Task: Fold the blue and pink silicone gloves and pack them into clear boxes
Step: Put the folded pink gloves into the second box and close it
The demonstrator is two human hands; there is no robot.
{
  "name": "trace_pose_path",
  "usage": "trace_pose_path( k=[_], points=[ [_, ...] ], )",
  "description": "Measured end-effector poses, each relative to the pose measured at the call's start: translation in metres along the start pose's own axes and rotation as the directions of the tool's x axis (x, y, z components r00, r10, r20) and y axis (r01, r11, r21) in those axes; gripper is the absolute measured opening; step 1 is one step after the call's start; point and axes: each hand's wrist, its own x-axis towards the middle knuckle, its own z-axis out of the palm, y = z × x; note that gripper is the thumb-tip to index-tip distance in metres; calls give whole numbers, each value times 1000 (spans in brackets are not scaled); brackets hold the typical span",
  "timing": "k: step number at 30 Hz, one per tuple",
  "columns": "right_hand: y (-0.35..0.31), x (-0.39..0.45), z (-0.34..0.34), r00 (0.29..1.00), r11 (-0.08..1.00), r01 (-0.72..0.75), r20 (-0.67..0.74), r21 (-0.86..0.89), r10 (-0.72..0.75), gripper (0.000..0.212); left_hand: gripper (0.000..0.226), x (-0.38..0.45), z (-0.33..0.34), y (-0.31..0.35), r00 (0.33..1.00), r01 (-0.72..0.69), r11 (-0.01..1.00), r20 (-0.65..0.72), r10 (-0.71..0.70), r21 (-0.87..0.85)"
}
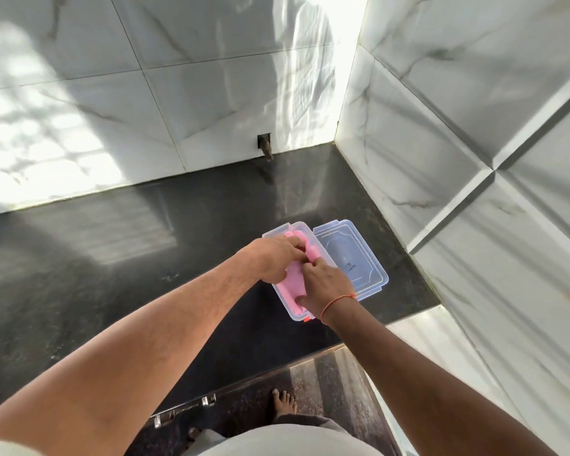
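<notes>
Black counter (112,274), white tiled walls (178,77) behind and right. Clear box (285,302) near the right wall, its lid (349,255) lying open, touching its right side. Pink glove (295,281) inside the box. Left hand (273,256) and right hand (326,287) both curl their fingers onto the glove.

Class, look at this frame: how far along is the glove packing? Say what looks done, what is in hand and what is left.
Done: the pink glove sits in the clear box. In hand: the left hand and right hand press it down. Left: the lid lies open beside the box. No blue glove is in view.
</notes>
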Motion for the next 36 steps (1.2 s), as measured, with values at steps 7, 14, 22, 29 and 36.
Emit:
trace_pose_path(
  k=[7,14,22,29,36],
  points=[
    [4,15,5,999,1000,10,53,-21,-9,75,74,4,2,-2,998,33,999,51,-32,-19],
    [3,29,5,989,977,145,19,-154,-144,50,57,-17,9,-21,985,170,985,-25,-171,-32],
    [-28,59,5,913,899,390,-39,-200,-405,46,34,-85,37,-53,882,428,901,-187,-432,-68],
    [-75,68,6,827,823,539,-73,-179,-557,43,37,-139,68,-66,787,544,815,-213,-579,-200],
    [-82,60,15,791,805,592,-210,26,-575,35,23,-160,77,-73,729,543,782,-291,-619,-304]
  ],
)
